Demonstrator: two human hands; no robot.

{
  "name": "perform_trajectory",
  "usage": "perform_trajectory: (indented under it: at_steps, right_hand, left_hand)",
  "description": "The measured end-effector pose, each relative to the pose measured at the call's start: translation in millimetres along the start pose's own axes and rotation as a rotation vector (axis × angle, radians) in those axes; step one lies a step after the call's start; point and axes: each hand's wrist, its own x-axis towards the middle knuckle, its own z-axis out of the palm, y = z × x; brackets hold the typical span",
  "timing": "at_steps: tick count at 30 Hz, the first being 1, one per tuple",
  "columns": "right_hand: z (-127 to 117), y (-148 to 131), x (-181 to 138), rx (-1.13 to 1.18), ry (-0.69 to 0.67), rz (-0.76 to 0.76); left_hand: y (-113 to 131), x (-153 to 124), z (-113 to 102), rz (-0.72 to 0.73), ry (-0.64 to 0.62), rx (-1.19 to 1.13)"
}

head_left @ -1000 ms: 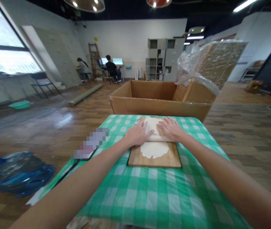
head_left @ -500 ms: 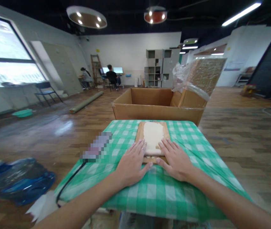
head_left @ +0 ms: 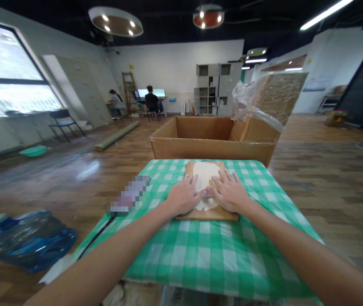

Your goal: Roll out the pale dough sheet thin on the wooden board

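Note:
A pale, flat sheet of dough lies on a wooden board on the green checked tablecloth. My left hand rests over the dough's left side, fingers stretched forward. Over the right side lies my right hand, its fingers spread and pointing away from me. Both thumbs come close together at the middle of the sheet. Near my right fingers a small tan patch shows; what it is, I cannot tell. My hands hide part of the dough and whatever is under the palms.
A phone-like blurred device with a black cable lies at the table's left. Beyond the table stands a large open cardboard box. A blue water bottle lies on the floor at left. Two people sit at the back.
Both hands have slid forward over the dough, away from me. The thick rolled near edge is no longer seen there; flat dough and the board's near end now show behind my hands.

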Motion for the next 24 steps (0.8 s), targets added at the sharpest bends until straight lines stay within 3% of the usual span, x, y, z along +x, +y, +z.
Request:
perform_trajectory:
  at_steps: [7,24]
  right_hand:
    - [20,14,48,-0.033,0.114,0.046]
    - [37,31,92,-0.037,0.080,0.034]
  left_hand:
    - [-18,50,17,-0.079,0.053,0.049]
    - [-28,99,43,-0.042,0.087,0.032]
